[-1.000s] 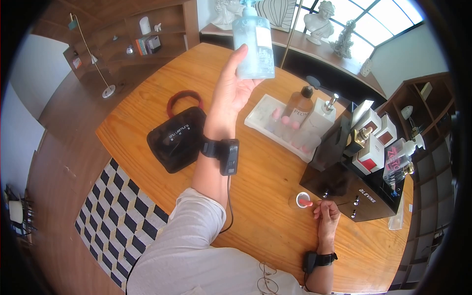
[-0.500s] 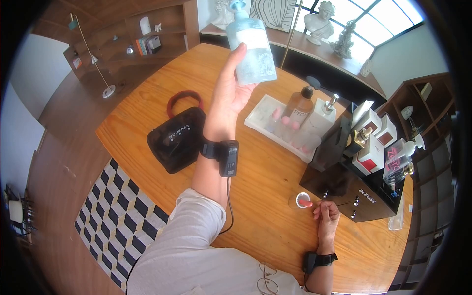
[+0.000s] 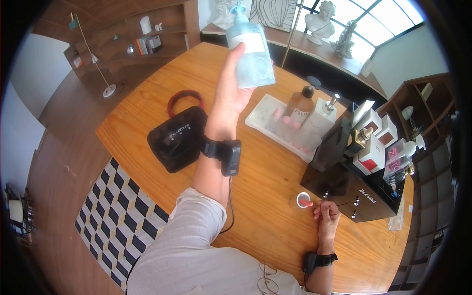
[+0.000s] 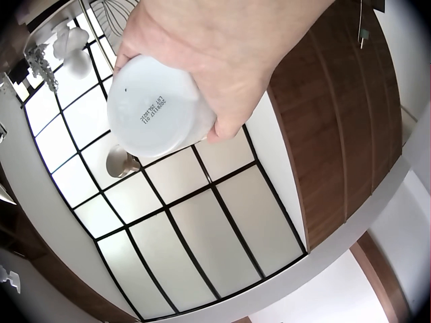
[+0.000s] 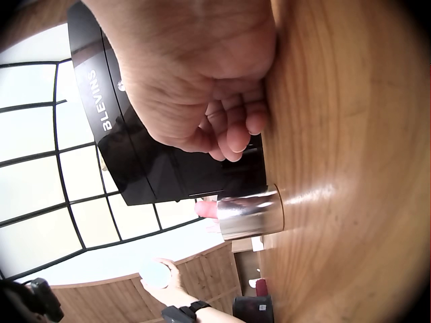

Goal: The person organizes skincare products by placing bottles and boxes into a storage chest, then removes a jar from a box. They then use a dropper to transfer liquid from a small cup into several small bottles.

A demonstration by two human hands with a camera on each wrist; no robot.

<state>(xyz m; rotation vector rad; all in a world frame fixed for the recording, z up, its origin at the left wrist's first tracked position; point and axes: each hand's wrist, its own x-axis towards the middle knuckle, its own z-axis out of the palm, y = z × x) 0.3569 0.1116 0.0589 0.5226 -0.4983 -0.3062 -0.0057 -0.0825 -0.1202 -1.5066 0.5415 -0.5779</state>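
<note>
My left hand [image 3: 236, 91] holds a pale blue pump bottle [image 3: 253, 61] up over the far part of the table, thumb across its front near a white label. Its pump top leans to the left. From below, the left wrist view shows the bottle's round white base [image 4: 151, 108] with printed lettering, the hand [image 4: 202, 60] wrapped about its side. On the tabletop lies my right hand [image 3: 327, 211], fingers loosely curled with nothing in them. Just beyond its fingertips stands a small shiny metal cup [image 5: 252, 213] with a pink-tipped item [image 3: 306, 202] inside.
A black organizer [image 3: 339, 189] topped with boxes and bottles stands beside the right hand. Behind it, a white tray [image 3: 260, 118] bears a brown bottle [image 3: 299, 104], a white dispenser [image 3: 322, 115] and several pink-tipped pieces. Left of my left arm lies a black case [image 3: 177, 140].
The bottle has turned in my left hand, its white label swinging leftward toward me, and its top now leans left. It sits slightly lower in view. The right hand has stayed put.
</note>
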